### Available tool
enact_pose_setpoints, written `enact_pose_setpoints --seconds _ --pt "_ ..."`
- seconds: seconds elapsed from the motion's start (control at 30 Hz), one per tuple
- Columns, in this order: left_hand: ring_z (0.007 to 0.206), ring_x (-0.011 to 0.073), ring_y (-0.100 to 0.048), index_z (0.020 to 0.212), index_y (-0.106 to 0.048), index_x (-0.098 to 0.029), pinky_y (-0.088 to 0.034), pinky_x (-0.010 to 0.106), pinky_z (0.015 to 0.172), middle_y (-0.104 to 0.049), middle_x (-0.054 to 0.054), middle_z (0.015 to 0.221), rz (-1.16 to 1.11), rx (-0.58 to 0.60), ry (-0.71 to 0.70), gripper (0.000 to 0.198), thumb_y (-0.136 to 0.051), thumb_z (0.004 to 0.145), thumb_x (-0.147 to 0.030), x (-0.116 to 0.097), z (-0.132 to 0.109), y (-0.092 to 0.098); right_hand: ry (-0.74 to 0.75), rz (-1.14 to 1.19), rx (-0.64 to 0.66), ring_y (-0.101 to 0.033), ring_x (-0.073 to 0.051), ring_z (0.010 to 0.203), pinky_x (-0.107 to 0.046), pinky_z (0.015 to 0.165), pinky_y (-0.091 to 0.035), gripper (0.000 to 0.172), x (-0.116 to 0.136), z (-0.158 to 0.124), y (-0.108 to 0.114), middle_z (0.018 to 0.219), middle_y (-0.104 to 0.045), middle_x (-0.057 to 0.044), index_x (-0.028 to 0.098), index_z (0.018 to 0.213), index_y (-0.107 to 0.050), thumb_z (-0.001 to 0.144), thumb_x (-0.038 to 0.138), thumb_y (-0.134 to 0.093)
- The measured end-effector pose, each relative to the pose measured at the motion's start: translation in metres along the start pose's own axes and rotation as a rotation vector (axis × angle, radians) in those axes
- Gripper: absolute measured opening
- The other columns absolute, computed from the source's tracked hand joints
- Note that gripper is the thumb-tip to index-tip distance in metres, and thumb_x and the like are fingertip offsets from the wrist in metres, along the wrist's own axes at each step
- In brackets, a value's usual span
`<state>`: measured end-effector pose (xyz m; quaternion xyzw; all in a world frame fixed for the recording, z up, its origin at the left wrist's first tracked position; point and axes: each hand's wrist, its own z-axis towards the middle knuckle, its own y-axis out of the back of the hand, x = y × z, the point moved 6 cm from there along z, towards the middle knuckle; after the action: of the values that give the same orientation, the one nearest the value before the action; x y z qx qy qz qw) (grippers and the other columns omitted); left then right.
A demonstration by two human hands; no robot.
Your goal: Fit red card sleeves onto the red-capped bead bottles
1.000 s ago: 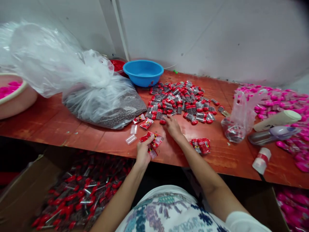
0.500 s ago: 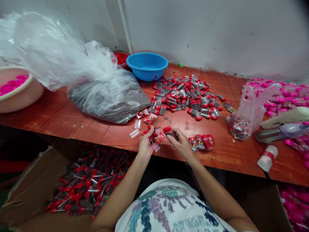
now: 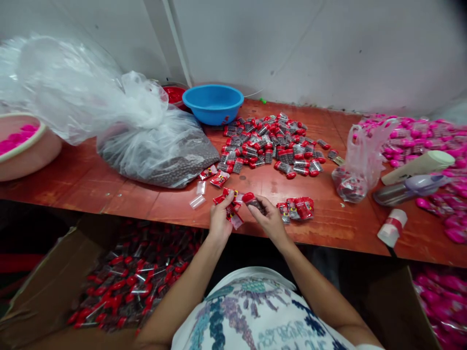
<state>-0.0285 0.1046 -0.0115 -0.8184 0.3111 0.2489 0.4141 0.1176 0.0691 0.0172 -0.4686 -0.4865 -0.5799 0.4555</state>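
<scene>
1 red-capped container (image 3: 250, 198), apparently unwrapped, in the curled fingers of the right hand (image 3: 270, 218); left hand (image 3: 221, 215) pinching red printed wrappers (image 3: 230, 212). Forearms reach in from the near side, converging, hands just apart over the near part of the table (image 3: 330, 214). To the right, a small cluster of printed packs (image 3: 303, 208), seemingly done. Farther off, a much larger pile of plain containers (image 3: 285, 155), seemingly left to do

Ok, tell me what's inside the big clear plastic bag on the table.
The plastic bag holds many small, dark, round pieces, seen through its lower part. Whatever lies deeper among them is covered.
</scene>
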Motion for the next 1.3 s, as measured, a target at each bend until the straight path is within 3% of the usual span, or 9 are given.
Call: enact_pose_setpoints --seconds 0.2,0.4,0.6,0.73,0.83,0.93,1.03,1.17,1.3 --pt "0.053 0.0119 -0.063 0.076 -0.069 -0.012 -0.049 0.022 0.049 -0.069 0.002 0.066 0.03 0.073 -0.107 0.025 -0.082 0.057 -0.02 0.001 -0.005 -0.005 -0.052 0.105 -0.002 -0.056 -0.014 0.07 -0.023 0.061 -0.045 0.035 0.0 -0.006 0.004 0.089 -0.064 -0.001 0.021 0.113 -0.062 0.083 0.038 -0.06" --pt "0.052 0.0106 -0.061 0.076 -0.068 -0.012 -0.047 0.021 0.048 -0.068 0.0 0.066 0.061 0.119 -0.135 0.028 -0.084 0.054 -0.021 -0.003 -0.013 -0.009 -0.167 0.246 0.171 -0.048 -0.011 0.059 -0.021 0.051 -0.041 0.038 -0.008 -0.008 -0.001 0.079 -0.062 0.0 0.021 0.113 -0.065 0.08 0.04 -0.063" --pt "0.053 0.0095 -0.06 0.079 -0.067 -0.012 -0.048 0.02 0.05 -0.067 -0.001 0.068 0.192 0.262 -0.129 0.032 -0.084 0.053 -0.018 -0.006 -0.023 -0.017 -0.144 0.276 0.207 -0.049 -0.01 0.063 -0.022 0.054 -0.041 0.041 -0.002 -0.009 0.003 0.087 -0.059 -0.001 0.024 0.119 -0.064 0.08 0.037 -0.064" --pt "0.056 0.01 -0.061 0.105 -0.065 -0.017 -0.048 0.019 0.051 -0.069 -0.001 0.077 0.249 0.343 -0.127 0.055 -0.083 0.054 -0.015 -0.007 -0.028 -0.021 -0.067 0.147 0.239 -0.052 -0.013 0.072 -0.025 0.064 -0.043 0.041 0.005 -0.008 0.008 0.089 -0.057 -0.001 0.026 0.122 -0.062 0.082 0.035 -0.063" --pt "0.059 0.0099 -0.062 0.112 -0.063 -0.02 -0.049 0.019 0.054 -0.069 -0.002 0.079 0.279 0.377 -0.129 0.062 -0.083 0.053 -0.012 -0.007 -0.031 -0.022 0.005 0.022 0.249 -0.054 -0.015 0.08 -0.027 0.072 -0.044 0.04 0.01 -0.006 0.012 0.087 -0.057 0.0 0.027 0.122 -0.062 0.083 0.032 -0.063" --pt "0.063 0.0102 -0.063 0.111 -0.063 -0.021 -0.05 0.019 0.059 -0.069 -0.003 0.078 0.287 0.399 -0.125 0.064 -0.083 0.051 -0.009 -0.007 -0.033 -0.023 0.058 -0.043 0.202 -0.057 -0.016 0.086 -0.029 0.078 -0.045 0.039 0.011 -0.006 0.016 0.091 -0.06 -0.001 0.027 0.121 -0.062 0.082 0.031 -0.064" --pt "0.063 0.0113 -0.064 0.106 -0.065 -0.019 -0.05 0.02 0.06 -0.07 -0.002 0.076 0.305 0.416 -0.107 0.06 -0.083 0.05 -0.008 -0.004 -0.034 -0.023 0.019 0.064 0.116 -0.061 -0.017 0.087 -0.029 0.077 -0.049 0.041 0.007 -0.009 0.019 0.095 -0.065 -0.002 0.026 0.121 -0.059 0.081 0.032 -0.065" --pt "0.066 0.0133 -0.066 0.106 -0.064 -0.019 -0.049 0.021 0.058 -0.072 0.001 0.082 0.293 0.38 -0.097 0.056 -0.083 0.053 -0.012 -0.001 -0.033 -0.022 0.056 0.016 0.047 -0.063 -0.017 0.086 -0.029 0.077 -0.05 0.025 0.013 -0.015 0.021 0.095 -0.068 -0.003 0.023 0.106 -0.064 0.081 0.031 -0.066" --pt "0.075 0.0154 -0.068 0.107 -0.063 -0.02 -0.052 0.025 0.07 -0.073 0.001 0.085 0.251 0.368 -0.167 0.058 -0.083 0.053 -0.013 -0.001 -0.034 -0.025 0.138 -0.071 -0.032 -0.062 -0.018 0.09 -0.031 0.08 -0.05 0.02 0.022 -0.019 0.024 0.096 -0.068 -0.004 0.024 0.102 -0.067 0.083 0.029 -0.064"
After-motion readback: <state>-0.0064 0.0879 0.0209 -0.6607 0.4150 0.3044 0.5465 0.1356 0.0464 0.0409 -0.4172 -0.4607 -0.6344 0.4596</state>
